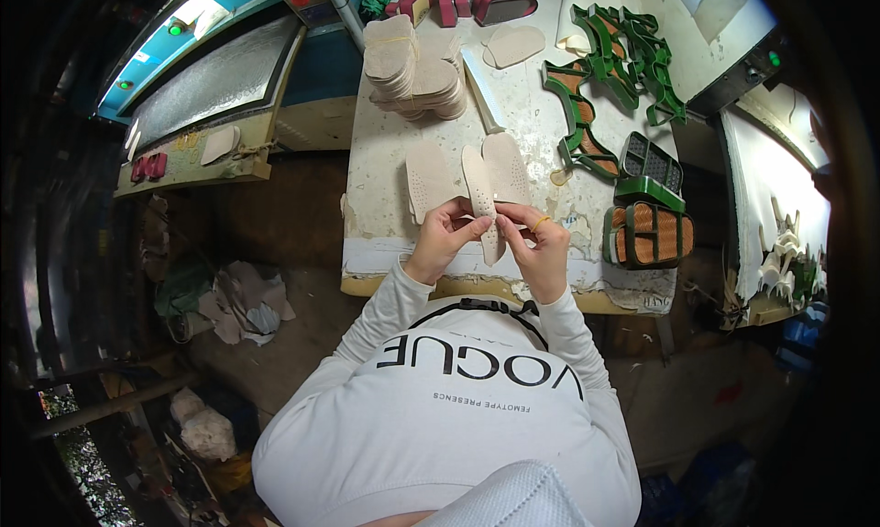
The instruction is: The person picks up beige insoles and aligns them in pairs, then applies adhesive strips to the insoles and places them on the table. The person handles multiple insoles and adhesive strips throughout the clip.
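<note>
- Left hand (442,238) and right hand (541,248) both pinch one perforated beige insole (482,202).
- Two more insoles (426,179) lie flat just beyond, on the workbench (385,160).
- Insole stack (411,69) sits far left.

A pale beige, perforated insole piece (482,204) stands near the centre of the frame, long and narrow, with one rounded end pointing up toward the top of the frame and the other end down toward the person. Rows of small holes dot its surface. It appears turned partly on edge and raised off the worktop (385,174), gripped at its lower half between the fingers of the left hand (441,238) and the right hand (543,249). It reads as clean and gently curved along its length.
</note>
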Tool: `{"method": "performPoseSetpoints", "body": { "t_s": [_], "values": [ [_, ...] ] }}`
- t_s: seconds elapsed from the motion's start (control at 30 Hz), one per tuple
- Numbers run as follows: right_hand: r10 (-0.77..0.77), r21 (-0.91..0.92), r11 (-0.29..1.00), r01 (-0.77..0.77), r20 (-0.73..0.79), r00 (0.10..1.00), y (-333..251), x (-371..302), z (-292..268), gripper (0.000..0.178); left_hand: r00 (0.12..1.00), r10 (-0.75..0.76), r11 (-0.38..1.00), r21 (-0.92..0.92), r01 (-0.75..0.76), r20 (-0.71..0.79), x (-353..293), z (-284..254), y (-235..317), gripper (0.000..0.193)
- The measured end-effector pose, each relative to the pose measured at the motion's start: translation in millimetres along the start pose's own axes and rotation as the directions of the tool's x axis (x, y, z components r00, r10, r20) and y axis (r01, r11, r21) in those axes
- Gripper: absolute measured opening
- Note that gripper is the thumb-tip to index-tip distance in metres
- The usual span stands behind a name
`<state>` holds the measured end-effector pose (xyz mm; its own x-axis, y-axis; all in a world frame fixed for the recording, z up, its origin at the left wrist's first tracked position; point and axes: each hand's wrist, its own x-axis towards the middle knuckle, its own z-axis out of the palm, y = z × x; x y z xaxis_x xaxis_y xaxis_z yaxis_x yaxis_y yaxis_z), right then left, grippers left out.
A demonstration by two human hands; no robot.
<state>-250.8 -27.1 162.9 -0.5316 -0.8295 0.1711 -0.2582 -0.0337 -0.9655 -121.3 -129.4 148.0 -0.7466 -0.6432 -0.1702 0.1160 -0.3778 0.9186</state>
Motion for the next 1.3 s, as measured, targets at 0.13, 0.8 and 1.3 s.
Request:
{"method": "performPoseSetpoints", "body": {
  "t_s": [0.13, 0.8, 1.3],
  "values": [
    [0.045, 0.091, 0.995, -0.047, 0.023, 0.999, -2.5, -1.3, -2.8, 0.016, 0.999, 0.002, 0.999, 0.033, -0.004, 0.039, -1.2, 1.7, 3.4, 0.017],
    [-0.213, -0.137, 0.972, 0.190, -0.176, 0.961, -6.6, -0.4, -2.0, 0.022, 0.992, -0.028, 0.996, -0.085, 0.017, -0.124, 2.9, 8.8, 1.9, 0.023],
    [0.011, 0.123, 0.992, 0.000, -0.090, 0.996, 1.0, -4.5, 3.1, 0.015, 0.998, 0.032, 0.997, -0.071, -0.036, -0.051, 3.7, 4.2, -11.7, 0.032]
  ]
}}
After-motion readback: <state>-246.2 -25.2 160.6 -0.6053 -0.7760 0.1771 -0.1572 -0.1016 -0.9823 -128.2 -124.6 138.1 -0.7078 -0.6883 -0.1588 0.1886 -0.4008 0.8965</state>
